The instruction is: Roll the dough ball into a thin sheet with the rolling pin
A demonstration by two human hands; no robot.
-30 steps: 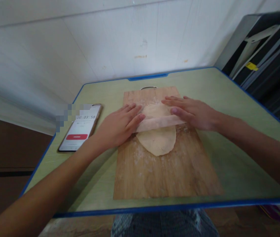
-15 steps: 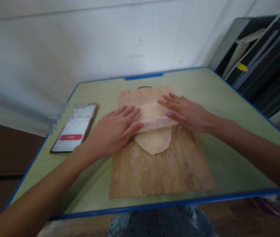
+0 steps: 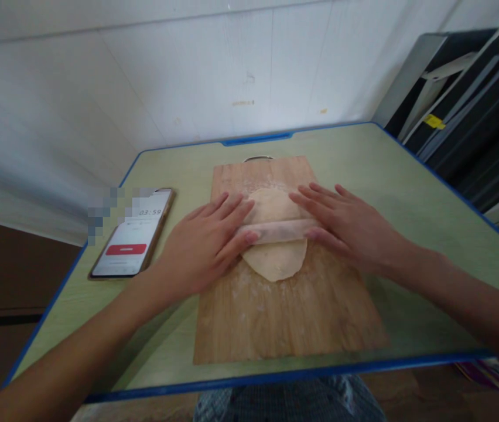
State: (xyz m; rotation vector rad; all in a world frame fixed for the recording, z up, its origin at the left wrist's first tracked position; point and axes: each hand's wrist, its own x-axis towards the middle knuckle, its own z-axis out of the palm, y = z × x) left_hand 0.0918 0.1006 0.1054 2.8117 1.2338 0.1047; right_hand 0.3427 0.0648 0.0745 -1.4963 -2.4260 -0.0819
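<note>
A pale, whitish rolling pin (image 3: 278, 231) lies crosswise over a flat oval sheet of dough (image 3: 276, 264), with dough showing both beyond it and in front of it. Flour dusts the wooden cutting board (image 3: 284, 328) underneath. My left hand (image 3: 209, 240) rests flat on the pin's left end, fingers stretched forward and the thumb along the pin. On the opposite end lies my right hand (image 3: 350, 225), its fingers outstretched and a little apart. Both palms hide the pin's ends.
A smartphone (image 3: 129, 240) showing a running timer lies left of the board on the green, blue-edged table (image 3: 407, 176). Behind the table stands a white wall (image 3: 214, 70). Dark flat items (image 3: 473, 129) lean beside the table's right edge.
My right hand has come nearer to me, so the rolling pin, slanted before, now lies almost level across the dough. The left hand shifted slightly nearer. The phone's timer advanced a second.
</note>
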